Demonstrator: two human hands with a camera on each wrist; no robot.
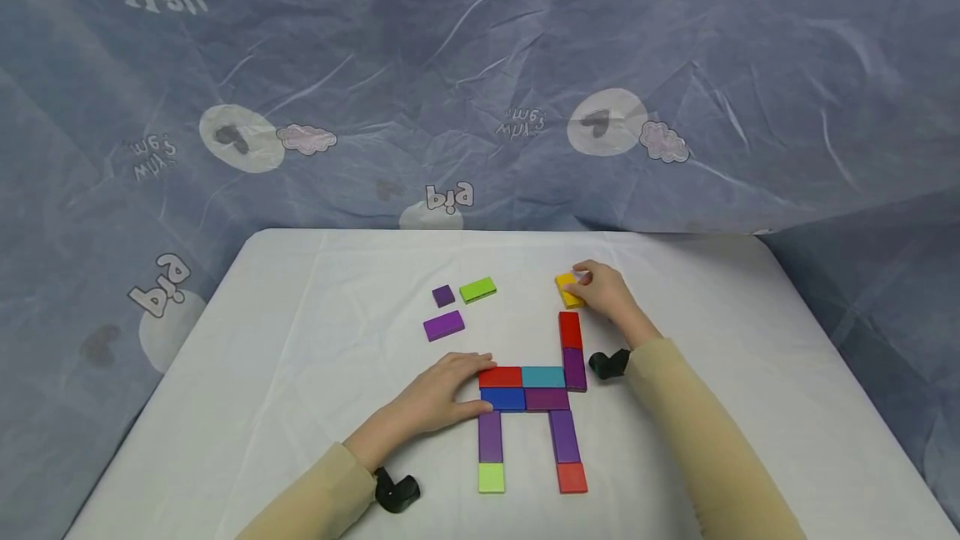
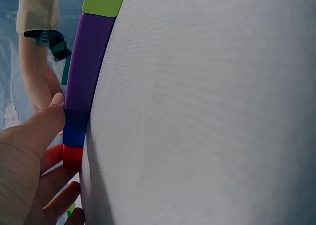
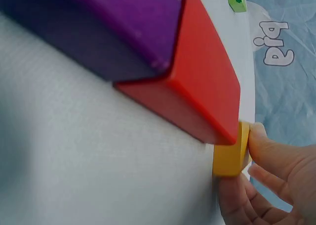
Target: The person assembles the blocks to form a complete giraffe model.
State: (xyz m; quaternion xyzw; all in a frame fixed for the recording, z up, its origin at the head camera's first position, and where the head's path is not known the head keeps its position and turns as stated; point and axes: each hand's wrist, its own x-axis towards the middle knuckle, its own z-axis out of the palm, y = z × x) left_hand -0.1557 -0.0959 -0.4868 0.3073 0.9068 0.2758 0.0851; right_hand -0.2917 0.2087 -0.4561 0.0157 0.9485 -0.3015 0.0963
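Right hand [image 1: 606, 293] pinching a yellow block [image 1: 570, 300], long axis near-far, far end angled left; left hand [image 1: 444, 390] spread, touching blue block [image 1: 502, 399].

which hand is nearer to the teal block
Left. The left hand is left of the teal block, at the adjoining red block; the right hand is farther off, beyond and rightward, pinching the yellow block.
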